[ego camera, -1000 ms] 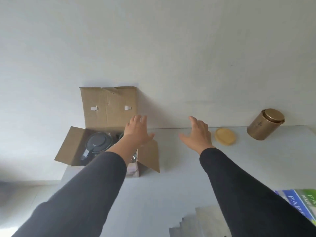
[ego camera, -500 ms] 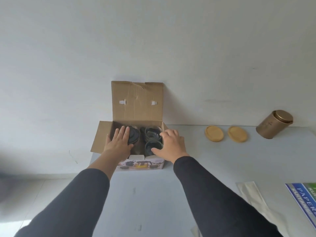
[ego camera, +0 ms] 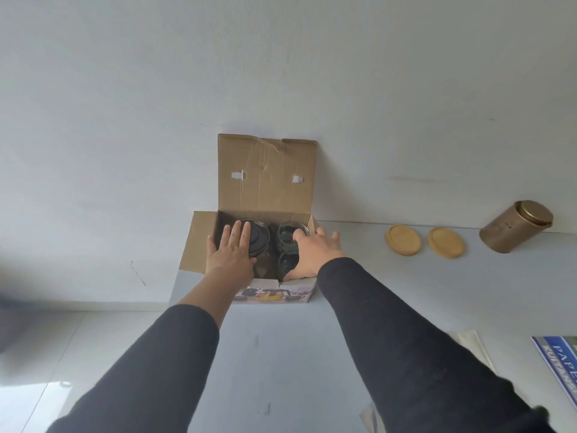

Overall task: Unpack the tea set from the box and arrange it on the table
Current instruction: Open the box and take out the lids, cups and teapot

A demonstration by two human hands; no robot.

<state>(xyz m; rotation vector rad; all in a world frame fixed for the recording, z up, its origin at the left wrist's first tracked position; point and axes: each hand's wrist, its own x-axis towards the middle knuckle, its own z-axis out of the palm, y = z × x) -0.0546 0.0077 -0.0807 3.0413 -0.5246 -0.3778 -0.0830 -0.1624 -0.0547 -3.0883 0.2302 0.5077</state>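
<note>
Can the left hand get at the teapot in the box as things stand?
Probably yes. The box is open with its flaps folded back, and the left hand already lies over the teapot, nothing between them.

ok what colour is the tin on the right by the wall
Metallic gold-bronze, lid and body alike; the tin shows only in the head view.

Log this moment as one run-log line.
left hand: flat on teapot lid | right hand: over glass cups | cardboard box: open, unpacking not begun

I am extending both black-sleeved arms forward; my left hand (ego camera: 231,256) is lying flat with fingers straight, while my right hand (ego camera: 313,254) is spreading open, thumb apart.
</note>
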